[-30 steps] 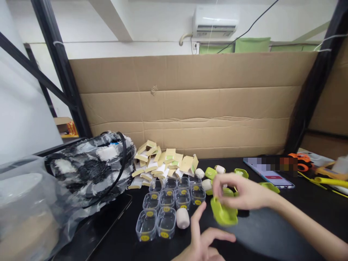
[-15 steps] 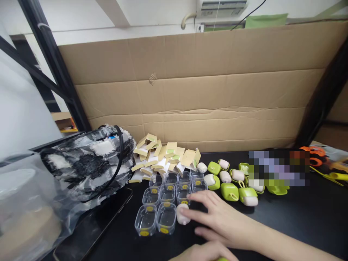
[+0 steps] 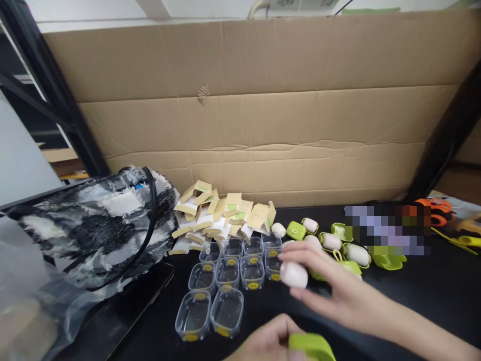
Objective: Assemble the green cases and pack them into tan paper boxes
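Near clear tubs (image 3: 227, 311), right hand (image 3: 338, 288) pinches pale rounded case (image 3: 294, 275); left hand (image 3: 265, 342) grips green cover (image 3: 311, 345).

Slender, bare right forearm (image 3: 409, 326) and wrist (image 3: 370, 306)

The flat black table (image 3: 432, 288) carries clear plastic boxes (image 3: 227, 273) left of the right fingers (image 3: 310, 256), rounded green cases (image 3: 296, 230) beyond.

The case (image 3: 311, 344) is lime green, the roll (image 3: 294, 276) pale pinkish white.
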`<state>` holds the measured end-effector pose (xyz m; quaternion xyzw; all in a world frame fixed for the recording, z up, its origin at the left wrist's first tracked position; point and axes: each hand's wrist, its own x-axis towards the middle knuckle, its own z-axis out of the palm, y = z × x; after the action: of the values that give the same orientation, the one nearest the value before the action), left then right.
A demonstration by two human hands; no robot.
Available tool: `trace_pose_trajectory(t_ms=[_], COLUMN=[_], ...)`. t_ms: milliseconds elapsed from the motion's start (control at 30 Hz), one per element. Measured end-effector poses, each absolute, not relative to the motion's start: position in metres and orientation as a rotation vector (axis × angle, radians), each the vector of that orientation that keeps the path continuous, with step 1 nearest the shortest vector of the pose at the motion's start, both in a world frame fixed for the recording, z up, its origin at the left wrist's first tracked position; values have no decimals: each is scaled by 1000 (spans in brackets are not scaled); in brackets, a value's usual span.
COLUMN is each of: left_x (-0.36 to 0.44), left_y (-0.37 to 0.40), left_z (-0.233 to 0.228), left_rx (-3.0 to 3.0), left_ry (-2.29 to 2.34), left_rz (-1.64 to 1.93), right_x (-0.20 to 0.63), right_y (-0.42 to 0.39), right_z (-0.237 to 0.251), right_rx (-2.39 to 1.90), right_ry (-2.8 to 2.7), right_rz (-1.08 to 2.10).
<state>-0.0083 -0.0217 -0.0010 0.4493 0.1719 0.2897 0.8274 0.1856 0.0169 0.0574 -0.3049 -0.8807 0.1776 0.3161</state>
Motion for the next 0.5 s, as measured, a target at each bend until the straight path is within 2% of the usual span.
trace_pose_trajectory(t_ms=[133,500], left_x=[-6,-4], left_y=[-13,-9], left_z=[4,-7], left_rx=[651,495], left_ry=[396,286], left_rz=[669,607], right_x=[199,175], right_y=[11,-13], right_z=[71,67], right_rx=[-881,-592], right_ry=[-2143,-2439], right_rz=[420,342])
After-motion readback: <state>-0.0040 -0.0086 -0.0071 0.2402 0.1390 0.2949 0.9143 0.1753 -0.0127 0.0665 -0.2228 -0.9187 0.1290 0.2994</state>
